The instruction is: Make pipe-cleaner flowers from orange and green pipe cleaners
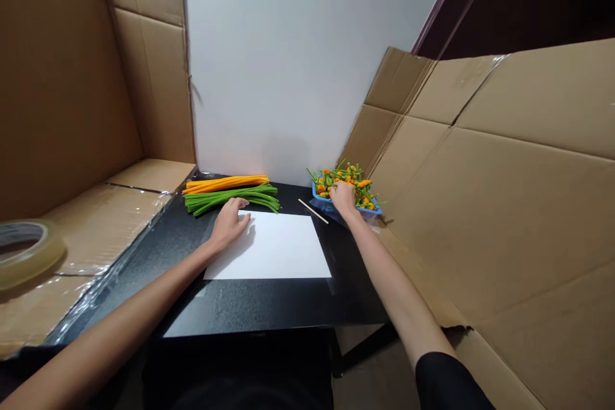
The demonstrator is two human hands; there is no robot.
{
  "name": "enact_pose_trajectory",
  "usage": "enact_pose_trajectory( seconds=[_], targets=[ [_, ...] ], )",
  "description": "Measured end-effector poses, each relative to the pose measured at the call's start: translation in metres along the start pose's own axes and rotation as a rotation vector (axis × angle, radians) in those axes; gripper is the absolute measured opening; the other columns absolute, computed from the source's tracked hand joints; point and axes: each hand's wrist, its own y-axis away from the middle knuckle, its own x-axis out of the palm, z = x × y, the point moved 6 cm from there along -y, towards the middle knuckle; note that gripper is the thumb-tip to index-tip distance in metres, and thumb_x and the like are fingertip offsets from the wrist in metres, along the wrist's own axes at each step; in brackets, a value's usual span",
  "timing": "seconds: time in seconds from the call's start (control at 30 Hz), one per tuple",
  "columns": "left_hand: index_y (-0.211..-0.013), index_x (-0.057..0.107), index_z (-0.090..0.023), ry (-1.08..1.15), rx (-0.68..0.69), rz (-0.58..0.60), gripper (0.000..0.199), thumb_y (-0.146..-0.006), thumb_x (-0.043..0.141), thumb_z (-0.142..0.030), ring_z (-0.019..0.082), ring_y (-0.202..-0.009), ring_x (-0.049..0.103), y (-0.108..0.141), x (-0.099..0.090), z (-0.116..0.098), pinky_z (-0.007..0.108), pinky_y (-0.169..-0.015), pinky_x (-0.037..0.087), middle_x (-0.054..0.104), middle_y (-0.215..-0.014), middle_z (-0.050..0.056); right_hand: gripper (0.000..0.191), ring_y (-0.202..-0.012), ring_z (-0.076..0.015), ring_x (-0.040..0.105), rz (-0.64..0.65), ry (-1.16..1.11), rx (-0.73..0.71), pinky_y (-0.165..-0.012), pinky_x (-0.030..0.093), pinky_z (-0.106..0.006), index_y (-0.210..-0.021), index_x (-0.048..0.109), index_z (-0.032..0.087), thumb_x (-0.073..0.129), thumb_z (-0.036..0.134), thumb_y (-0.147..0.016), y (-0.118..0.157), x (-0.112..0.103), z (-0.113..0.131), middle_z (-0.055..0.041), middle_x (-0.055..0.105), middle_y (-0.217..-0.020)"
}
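My left hand (231, 225) hovers at or rests on the left edge of a white sheet of paper (283, 246), thumb and fingers apart, holding nothing. Just beyond its fingertips lies a bundle of green pipe cleaners (230, 196), with a bundle of orange pipe cleaners (225, 184) behind it. My right hand (344, 197) reaches into a blue basket (323, 203) heaped with small orange and green pipe-cleaner pieces (364, 184). Its fingers are curled down into the heap. The fingertips are hidden, so what they hold cannot be made out.
A thin pale stick (313, 211) lies between the paper and the basket on the black table (240, 307). Cardboard walls (504, 205) stand on both sides, with a white wall (298, 64) behind. A roll of clear tape (48, 256) sits on cardboard at left.
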Motion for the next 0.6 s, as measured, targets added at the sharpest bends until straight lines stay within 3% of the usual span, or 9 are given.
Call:
enact_pose_trajectory(
  seconds=[0.1,0.27,0.43,0.53,0.6],
  targets=[
    [-0.108,0.058,-0.018,-0.024,0.015,0.009,0.026,-0.084,0.053,-0.027,0.027,-0.109,0.06,0.001,0.002,0.0,0.043,-0.099,0.048,0.063,-0.111,0.01,0.032,-0.104,-0.0288,0.07,0.04,0.046,0.034,-0.087,0.05,-0.033,-0.116,0.073,0.01,0.059,0.024,-0.09,-0.004,0.005,-0.004,-0.0222,0.073,-0.108],
    [-0.108,0.059,-0.017,-0.01,-0.061,0.065,0.028,-0.083,0.055,-0.028,0.027,-0.11,0.059,0.005,0.014,0.003,0.043,-0.099,0.048,0.063,-0.113,0.01,0.035,-0.105,-0.0267,0.067,0.014,0.072,-0.045,-0.09,0.046,-0.033,-0.121,0.069,0.015,0.048,0.024,-0.095,0.015,0.009,0.008,-0.0169,0.073,-0.111],
    [-0.111,0.059,-0.016,-0.07,-0.194,0.162,0.031,-0.081,0.057,-0.025,0.026,-0.109,0.061,-0.005,0.023,0.011,0.04,-0.096,0.05,0.063,-0.113,0.011,0.03,-0.107,-0.0255,0.061,0.018,0.135,-0.436,-0.095,0.038,-0.036,-0.111,0.071,0.016,0.045,0.021,-0.096,0.049,0.014,0.048,-0.0129,0.072,-0.11],
    [-0.117,0.058,-0.014,-0.299,-0.116,0.157,0.037,-0.081,0.057,-0.023,0.031,-0.113,0.057,-0.023,0.01,0.013,0.041,-0.095,0.048,0.061,-0.118,0.014,0.025,-0.103,-0.0242,0.059,0.094,0.167,-0.633,-0.09,0.038,-0.035,-0.105,0.07,0.017,0.047,0.021,-0.096,0.073,0.029,0.077,-0.0113,0.071,-0.105],
    [-0.12,0.058,-0.012,-0.493,0.009,0.131,0.04,-0.08,0.056,-0.018,0.034,-0.116,0.054,-0.035,-0.004,0.016,0.043,-0.095,0.046,0.059,-0.12,0.017,0.023,-0.102,-0.0238,0.057,0.116,0.176,-0.715,-0.088,0.038,-0.034,-0.105,0.069,0.018,0.048,0.022,-0.097,0.084,0.039,0.095,-0.0103,0.07,-0.105]
  ],
)
